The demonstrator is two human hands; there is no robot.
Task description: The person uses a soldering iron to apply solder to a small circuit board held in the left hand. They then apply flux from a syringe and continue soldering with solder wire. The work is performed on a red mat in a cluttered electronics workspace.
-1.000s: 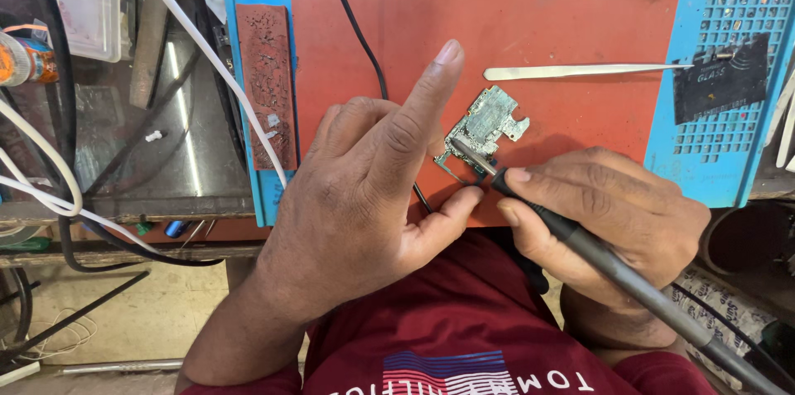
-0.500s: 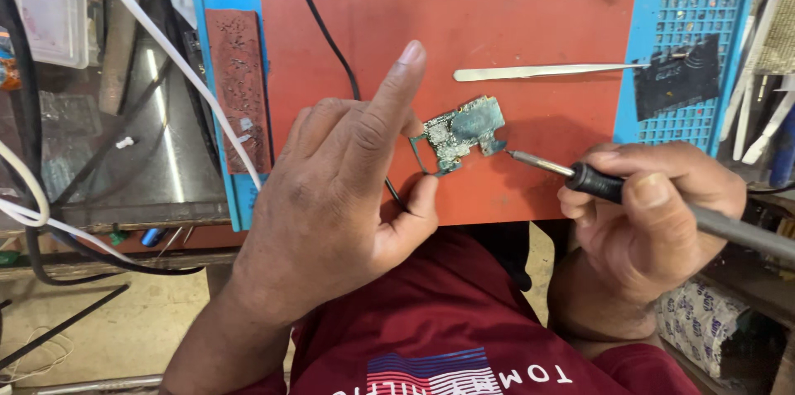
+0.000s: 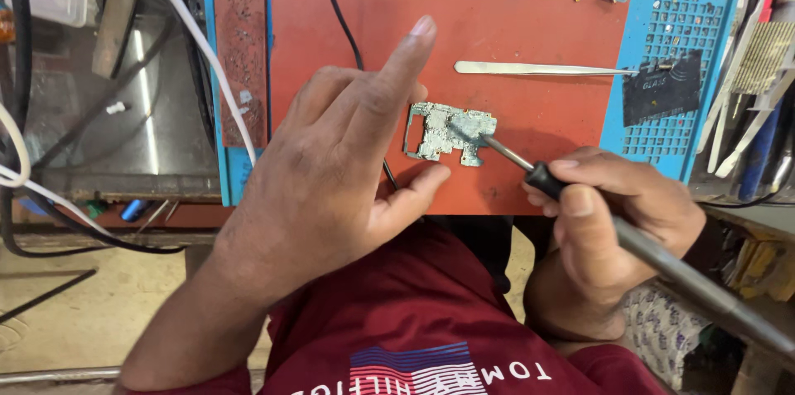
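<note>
At 9 o'clock of the mat (image 3: pixel 513 22), white and black cables (image 3: pixel 178 22) run down the bench beside a worn brown strip (image 3: pixel 241 60). The left hand (image 3: pixel 331 171) sits over the mat's near edge, index finger stretched toward 1 o'clock, thumb out toward 3, the other fingers curled; it holds nothing, and whether it touches the board cannot be told. The board (image 3: pixel 439 130) lies flat on the mat just at 3 o'clock of that hand. The iron (image 3: pixel 580 204) has its tip on the board's right end. The right hand (image 3: pixel 613 221) grips the iron's handle, fingers wrapped tight. Tweezers (image 3: pixel 542 69) lie at 12 o'clock of the board, apart.
</note>
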